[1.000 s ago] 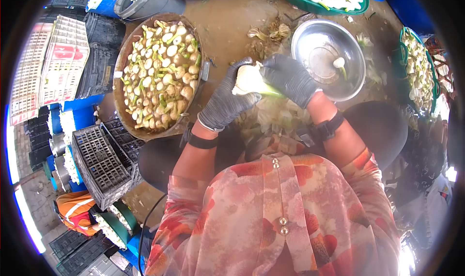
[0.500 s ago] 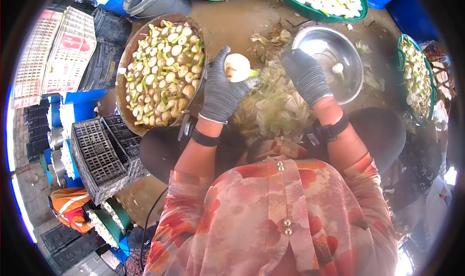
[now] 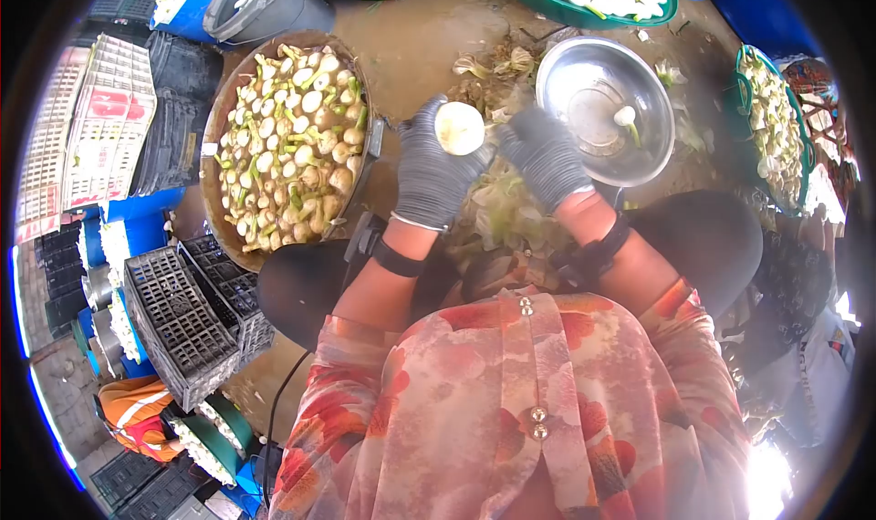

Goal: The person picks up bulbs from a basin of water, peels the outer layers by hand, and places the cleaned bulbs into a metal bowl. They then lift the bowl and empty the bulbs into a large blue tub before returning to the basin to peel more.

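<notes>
Seen from beside the seated worker, take the person's forward direction as 12 o'clock and the held bulb as the centre.

1. Workpiece: a white bulb (image 3: pixel 459 128), pale face up, sits in the gloved left hand (image 3: pixel 433 169). The fingers are spread to the bulb's width and curved around its side.
2. Right hand (image 3: pixel 545 160): gloved, at about 4 o'clock, just beside the bulb. Its fingers look partly curled; blur hides how far they are open and whether they hold anything.
3. Surroundings: a round tub (image 3: pixel 319 39) of bulbs lies at 9 o'clock, a steel bowl (image 3: pixel 584 109) with one stemmed bulb (image 3: pixel 626 116) at 3 o'clock, and loose papery skins (image 3: pixel 502 214) at 5 o'clock.

Handling, in my judgement: support the bulb from below, firmly but without squeezing, as its surface may be slippery. Leave the upper face exposed. Make small, controlled right-hand movements, clear of the left fingertips.
</notes>
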A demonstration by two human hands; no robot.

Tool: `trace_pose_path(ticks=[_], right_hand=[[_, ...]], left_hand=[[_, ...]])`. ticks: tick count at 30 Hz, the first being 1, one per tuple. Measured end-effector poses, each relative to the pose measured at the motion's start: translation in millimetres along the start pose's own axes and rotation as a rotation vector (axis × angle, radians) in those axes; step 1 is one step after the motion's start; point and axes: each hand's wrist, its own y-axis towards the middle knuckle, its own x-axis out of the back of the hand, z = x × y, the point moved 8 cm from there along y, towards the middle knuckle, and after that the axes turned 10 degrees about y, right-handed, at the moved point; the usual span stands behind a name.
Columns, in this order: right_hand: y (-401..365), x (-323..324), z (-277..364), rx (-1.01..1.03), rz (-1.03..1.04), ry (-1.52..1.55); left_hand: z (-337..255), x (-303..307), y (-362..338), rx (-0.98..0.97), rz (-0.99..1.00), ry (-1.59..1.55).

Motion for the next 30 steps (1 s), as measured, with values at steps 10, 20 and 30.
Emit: trace_pose_path(ticks=[10,20,30], right_hand=[[6.0,-2.3,14.5,0.099,0.07,0.219],[-3.9,-19.5,25.5,-0.173,0.035,0.273],[25.8,-17.3,-120.7,-0.152,0.18,-0.314]], left_hand=[[8.1,30.2,3.8,0.056,-0.07,0.024],[-16.3,21.5,9.8,0.066,-0.043,0.344],[6.3,15.3,11.8,0.041,0.097,-0.546]])
